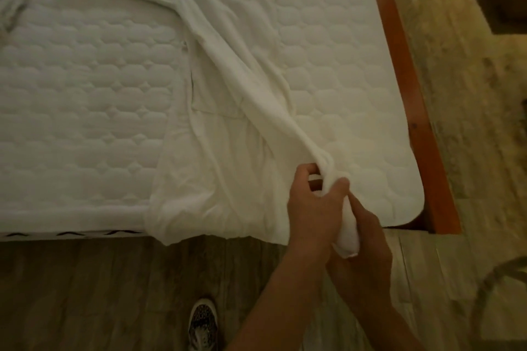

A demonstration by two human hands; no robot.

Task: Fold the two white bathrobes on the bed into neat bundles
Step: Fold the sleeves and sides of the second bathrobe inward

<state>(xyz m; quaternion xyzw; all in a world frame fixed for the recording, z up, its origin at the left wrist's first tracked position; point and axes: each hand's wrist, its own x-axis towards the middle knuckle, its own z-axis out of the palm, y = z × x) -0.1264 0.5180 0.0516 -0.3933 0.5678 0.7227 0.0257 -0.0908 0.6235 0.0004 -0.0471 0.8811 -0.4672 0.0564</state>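
Nearest, a patterned shoe [203, 325] stands on the wood floor [85, 293], short of the bed's foot edge [71, 229]. Both hands meet just past that edge: the left hand [310, 208] and right hand [362, 239] are clenched on a bunched end of 1 white bathrobe [216, 151], which lies spread up the bed, hem overhanging. Pulling harder would likely drag it off the foot. Room is open leftward; the orange frame [399, 65] bounds the right. Far left, cloth [17, 6] may be robe 2.
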